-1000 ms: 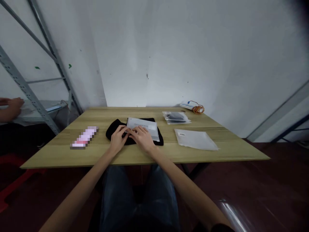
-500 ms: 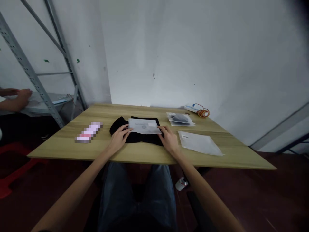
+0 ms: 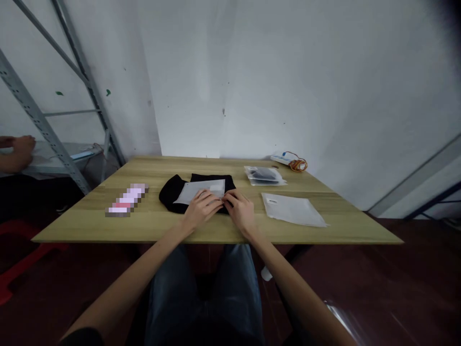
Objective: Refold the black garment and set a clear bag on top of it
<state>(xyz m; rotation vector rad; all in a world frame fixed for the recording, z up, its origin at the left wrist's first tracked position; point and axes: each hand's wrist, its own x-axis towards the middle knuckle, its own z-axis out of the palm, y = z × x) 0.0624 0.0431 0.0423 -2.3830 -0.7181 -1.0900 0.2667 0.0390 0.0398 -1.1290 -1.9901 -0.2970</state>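
A translucent white plastic bag [image 3: 190,190] lies at a slant over a folded black cloth item [image 3: 172,190] on the table. My left hand [image 3: 203,207] and my right hand [image 3: 239,209] meet at the bag's right end. The fingers of both are bent and pinched together on that edge, the fingertips almost touching. Part of the bag and the cloth is hidden beneath my hands. A second flat white bag [image 3: 293,210] rests to the right of my right hand.
Behind it are stacked clear bags with dark contents [image 3: 265,176]. A power strip [image 3: 282,159] with an orange cord [image 3: 298,165] sits at the back right. A blurred-out pinkish object [image 3: 127,200] lies left on the wooden table [image 3: 162,230]. Another person's hands [image 3: 22,149] show beyond the metal rack [image 3: 45,127].
My left hand has moved right, from the bag's left end to its right end beside my right hand. The bag has turned, its left end now nearer me.
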